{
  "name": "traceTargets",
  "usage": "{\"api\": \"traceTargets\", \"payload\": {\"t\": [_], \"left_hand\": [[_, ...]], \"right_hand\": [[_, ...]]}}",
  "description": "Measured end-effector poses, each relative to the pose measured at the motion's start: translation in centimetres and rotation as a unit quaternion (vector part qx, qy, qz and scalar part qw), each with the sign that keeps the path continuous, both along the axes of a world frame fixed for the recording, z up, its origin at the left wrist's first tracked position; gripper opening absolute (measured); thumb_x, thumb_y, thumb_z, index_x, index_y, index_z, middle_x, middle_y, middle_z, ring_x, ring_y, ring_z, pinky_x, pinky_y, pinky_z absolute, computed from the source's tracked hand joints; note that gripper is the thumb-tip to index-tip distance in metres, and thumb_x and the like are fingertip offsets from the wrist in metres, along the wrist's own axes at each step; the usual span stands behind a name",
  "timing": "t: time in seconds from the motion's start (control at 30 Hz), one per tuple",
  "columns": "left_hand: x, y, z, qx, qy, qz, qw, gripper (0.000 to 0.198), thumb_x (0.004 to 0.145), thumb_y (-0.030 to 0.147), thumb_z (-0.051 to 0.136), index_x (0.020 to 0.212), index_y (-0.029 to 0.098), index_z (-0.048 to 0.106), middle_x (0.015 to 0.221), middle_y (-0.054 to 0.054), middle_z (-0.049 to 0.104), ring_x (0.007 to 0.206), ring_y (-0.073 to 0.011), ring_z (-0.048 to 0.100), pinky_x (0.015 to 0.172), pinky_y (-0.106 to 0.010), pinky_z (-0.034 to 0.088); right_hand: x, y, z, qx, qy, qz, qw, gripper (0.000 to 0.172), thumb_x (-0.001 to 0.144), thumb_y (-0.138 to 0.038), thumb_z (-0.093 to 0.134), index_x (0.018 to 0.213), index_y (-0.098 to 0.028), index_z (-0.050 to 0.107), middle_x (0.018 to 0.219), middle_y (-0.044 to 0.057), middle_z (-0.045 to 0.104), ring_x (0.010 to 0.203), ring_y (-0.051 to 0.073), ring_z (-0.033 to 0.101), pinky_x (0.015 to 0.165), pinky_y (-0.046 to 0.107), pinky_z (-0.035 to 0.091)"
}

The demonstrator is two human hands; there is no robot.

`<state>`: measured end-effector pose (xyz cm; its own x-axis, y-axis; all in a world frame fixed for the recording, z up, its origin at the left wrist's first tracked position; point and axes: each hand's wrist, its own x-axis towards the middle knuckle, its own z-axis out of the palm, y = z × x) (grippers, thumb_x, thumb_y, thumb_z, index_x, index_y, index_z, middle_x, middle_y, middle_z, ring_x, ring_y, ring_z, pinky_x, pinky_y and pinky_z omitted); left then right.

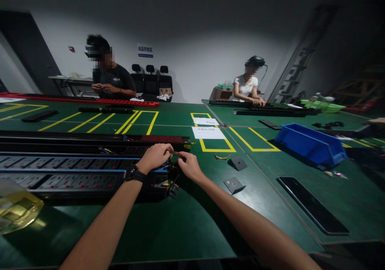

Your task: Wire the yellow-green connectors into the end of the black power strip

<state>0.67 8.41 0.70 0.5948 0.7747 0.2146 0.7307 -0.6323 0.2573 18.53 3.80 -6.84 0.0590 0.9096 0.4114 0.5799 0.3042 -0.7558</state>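
Long black power strips (pixel 90 180) with rows of sockets and small red parts lie side by side at the left. At their right-hand end, thin coloured wires (pixel 171 158) stick out. My left hand (pixel 155 157), with a dark watch on its wrist, rests over that end, its fingertips pinched on a wire. Facing it, my right hand (pixel 189 166) pinches at the same wires, fingertips almost touching the left ones. The exact wire between them is too small to make out. A small black end piece (pixel 173 190) hangs by wires below my hands.
Two grey metal brackets (pixel 237 163) and a yellow-green wire (pixel 222 157) lie right of my hands. Farther right are a blue bin (pixel 311 144) and a dark phone-like slab (pixel 311 204). A clear yellowish container (pixel 18 208) stands near left. Two people work across the green table (pixel 180 230).
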Motion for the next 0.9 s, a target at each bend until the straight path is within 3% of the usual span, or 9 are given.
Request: {"api": "traceTargets", "payload": {"t": [0.33, 0.57, 0.9], "left_hand": [[-0.11, -0.02, -0.01, 0.001, -0.008, 0.005, 1.0, 0.032, 0.092, 0.021, 0.049, 0.106, 0.026, 0.077, 0.109, -0.005, 0.08, 0.101, -0.0242, 0.074, 0.086, -0.031, 0.054], [-0.21, 0.06, -0.15, -0.004, -0.036, 0.01, 0.999, 0.025, 0.092, 0.027, 0.054, 0.103, 0.023, 0.076, 0.098, -0.006, 0.08, 0.086, -0.0215, 0.073, 0.076, -0.029, 0.052], [-0.29, 0.6, -0.51, -0.011, -0.057, 0.001, 0.998, 0.02, 0.094, 0.032, 0.057, 0.1, 0.021, 0.073, 0.098, -0.007, 0.079, 0.086, -0.0209, 0.073, 0.077, -0.03, 0.053]], "right_hand": [[0.14, 0.19, -0.18, -0.006, 0.01, 0.034, 0.999, 0.043, 0.084, -0.015, 0.053, 0.116, -0.016, 0.081, 0.11, 0.01, 0.081, 0.092, 0.025, 0.074, 0.088, 0.034, 0.055], [0.51, 0.47, -0.35, -0.02, 0.015, 0.065, 0.998, 0.047, 0.083, -0.016, 0.053, 0.123, -0.013, 0.077, 0.091, 0.007, 0.078, 0.078, 0.021, 0.067, 0.076, 0.031, 0.051], [0.81, 0.74, -0.61, -0.01, 0.058, 0.132, 0.989, 0.041, 0.088, -0.019, 0.057, 0.126, -0.013, 0.072, 0.093, 0.005, 0.075, 0.079, 0.018, 0.064, 0.077, 0.03, 0.051]]}}
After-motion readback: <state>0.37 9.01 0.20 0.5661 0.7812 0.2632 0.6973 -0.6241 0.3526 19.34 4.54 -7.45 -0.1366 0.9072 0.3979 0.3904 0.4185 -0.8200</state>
